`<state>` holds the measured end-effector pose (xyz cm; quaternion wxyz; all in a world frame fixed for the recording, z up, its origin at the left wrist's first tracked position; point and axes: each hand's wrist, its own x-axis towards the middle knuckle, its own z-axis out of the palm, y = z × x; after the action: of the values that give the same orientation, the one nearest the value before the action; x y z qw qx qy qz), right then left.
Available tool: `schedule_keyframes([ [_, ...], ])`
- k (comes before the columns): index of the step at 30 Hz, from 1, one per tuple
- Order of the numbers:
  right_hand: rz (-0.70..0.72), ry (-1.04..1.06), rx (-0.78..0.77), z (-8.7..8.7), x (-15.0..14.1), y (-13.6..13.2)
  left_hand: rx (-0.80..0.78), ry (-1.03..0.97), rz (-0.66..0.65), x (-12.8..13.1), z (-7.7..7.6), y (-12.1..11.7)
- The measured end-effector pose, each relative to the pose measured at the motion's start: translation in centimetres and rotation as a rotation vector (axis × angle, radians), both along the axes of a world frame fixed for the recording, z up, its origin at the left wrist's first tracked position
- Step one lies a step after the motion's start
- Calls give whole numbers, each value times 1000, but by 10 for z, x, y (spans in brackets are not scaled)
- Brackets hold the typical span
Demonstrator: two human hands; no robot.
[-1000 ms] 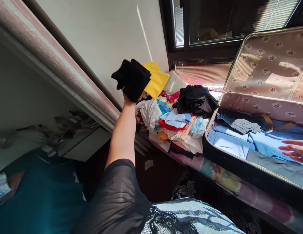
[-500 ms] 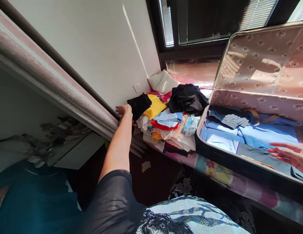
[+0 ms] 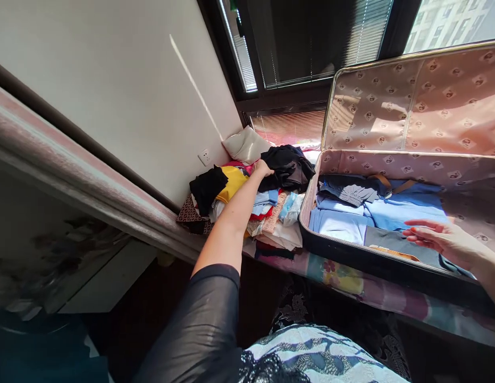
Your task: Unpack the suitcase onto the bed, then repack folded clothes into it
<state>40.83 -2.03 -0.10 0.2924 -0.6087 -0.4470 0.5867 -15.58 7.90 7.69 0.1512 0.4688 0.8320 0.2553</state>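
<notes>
My left hand [image 3: 263, 168] reaches to the left edge of a heap of black clothing [image 3: 289, 162]. Its fingers are bent into the black garment there, partly hidden in the cloth. Over the open suitcase [image 3: 394, 266] hovers my right hand [image 3: 438, 236], fingers stretched out and holding nothing. Inside the suitcase lie folded blue clothes [image 3: 414, 205], dark blue shorts [image 3: 351, 189] and a dark grey garment [image 3: 391, 242]. Left of the black heap, a yellow garment [image 3: 231, 178] and a folded black one [image 3: 208, 186] top the stacked clothes.
The patterned suitcase lid [image 3: 370, 114] leans up by the window. A beige cushion [image 3: 245, 144] rests in the corner near a wall socket [image 3: 204, 157]. Floral cloth [image 3: 343, 279] covers the ledge. Curtains [image 3: 91, 170] hang at the left, with a white cabinet [image 3: 107, 282] beyond.
My left hand has moved right, from beside the folded black garment to the black clothing heap. My right hand stays open over the suitcase. The view has shifted right.
</notes>
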Motion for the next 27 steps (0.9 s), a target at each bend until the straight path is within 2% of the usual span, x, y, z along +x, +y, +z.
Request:
schedule_keyframes([
  [3,23,21,19,-1,1,-2,-20,1,33,4,11,6],
  [5,9,46,16,2,-1,-4,19,-18,32,8,13,5],
  [7,-3,79,9,7,-2,-6,103,-47,-3,14,8,1],
  [10,23,110,21,14,-1,-7,186,-148,-135,26,-7,-2],
  [12,43,112,40,14,3,-6,83,-102,-219,38,-16,-2],
  [16,80,89,42,4,12,-4,-300,364,-247,75,-25,-2],
  [19,114,51,41,-5,14,-2,-374,576,-296,100,-31,-4],
  [23,109,28,46,-8,14,-3,-280,662,-386,111,-38,-6],
  [25,86,28,36,-7,13,-5,-192,552,-333,102,-36,0],
  [27,72,24,29,-6,13,-6,-15,309,-203,82,-28,11],
])
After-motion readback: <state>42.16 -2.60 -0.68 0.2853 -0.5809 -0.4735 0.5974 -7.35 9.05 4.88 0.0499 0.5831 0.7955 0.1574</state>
